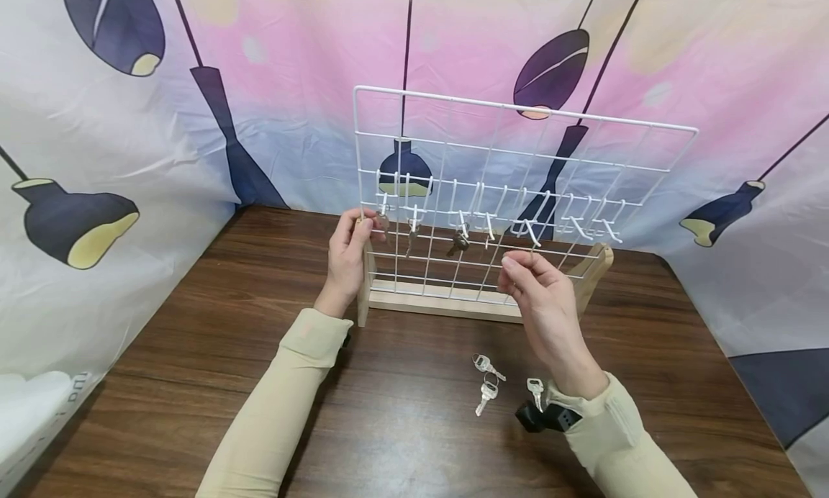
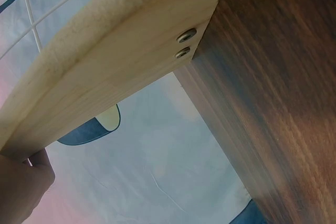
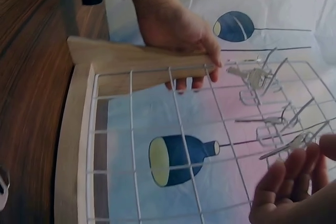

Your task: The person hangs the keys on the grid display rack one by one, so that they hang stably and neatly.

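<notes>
A white wire grid rack (image 1: pixel 453 296) on a wooden stand carries a row of white hooks (image 1: pixel 531 232). Keys (image 1: pixel 458 240) hang from several hooks on its left and middle. My left hand (image 1: pixel 347 257) grips the left wooden upright (image 2: pixel 105 61) near its top. My right hand (image 1: pixel 544 296) is just below a hook right of the hanging keys, thumb and fingers curled together round a small thing mostly hidden by them. In the right wrist view the fingers of my right hand (image 3: pixel 299 182) are beside a hanging key (image 3: pixel 283 148).
On the brown table (image 1: pixel 214 354), in front of the rack, lie loose keys (image 1: pixel 488 394), one of them (image 1: pixel 535 388) beside my right wrist. A printed cloth (image 1: pixel 291 73) hangs behind the table and at both sides. Something white (image 1: pixel 32 419) is at the far left.
</notes>
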